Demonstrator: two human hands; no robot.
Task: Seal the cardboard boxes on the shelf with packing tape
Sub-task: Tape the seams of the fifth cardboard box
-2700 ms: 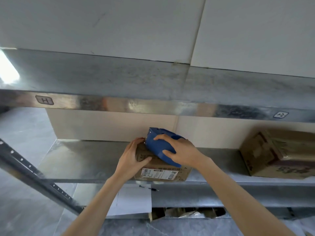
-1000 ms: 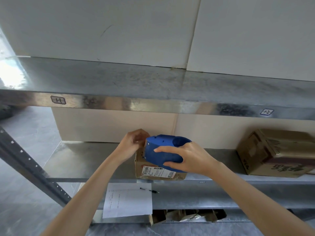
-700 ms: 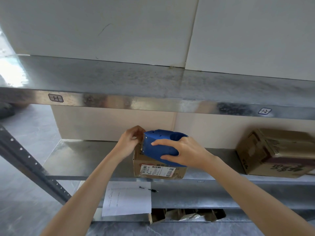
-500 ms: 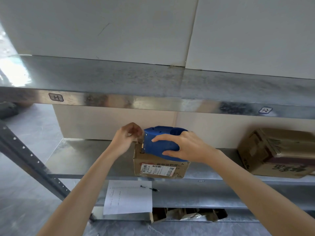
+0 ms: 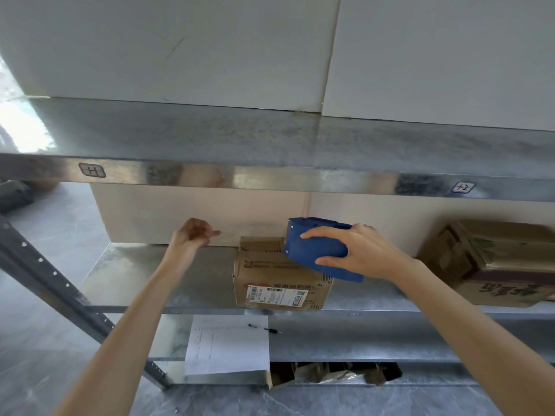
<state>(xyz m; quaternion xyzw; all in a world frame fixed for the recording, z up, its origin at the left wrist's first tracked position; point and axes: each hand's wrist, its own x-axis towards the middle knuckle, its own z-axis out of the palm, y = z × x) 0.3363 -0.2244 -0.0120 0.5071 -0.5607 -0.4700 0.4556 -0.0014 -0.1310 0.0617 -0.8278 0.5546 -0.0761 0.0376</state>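
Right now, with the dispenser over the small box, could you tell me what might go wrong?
The small box sits at the front edge of the shelf and the left hand is off it, so pressing the blue tape dispenser held by the right hand could slide or tip it off. A flap at its back looks raised, so tape may seal over a gap.

Soft, even daylight is coming in from the left, blowing out to a white glare on the upper metal shelf (image 5: 27,130) and smearing along its shiny front lip. The lower shelf (image 5: 144,277) is sitting in mild shade beneath it. Wide-angle distortion is bowing the shelf edges toward the corners. The left hand (image 5: 192,235) is blurring slightly, while the blue tape dispenser (image 5: 315,250) is showing sharp.
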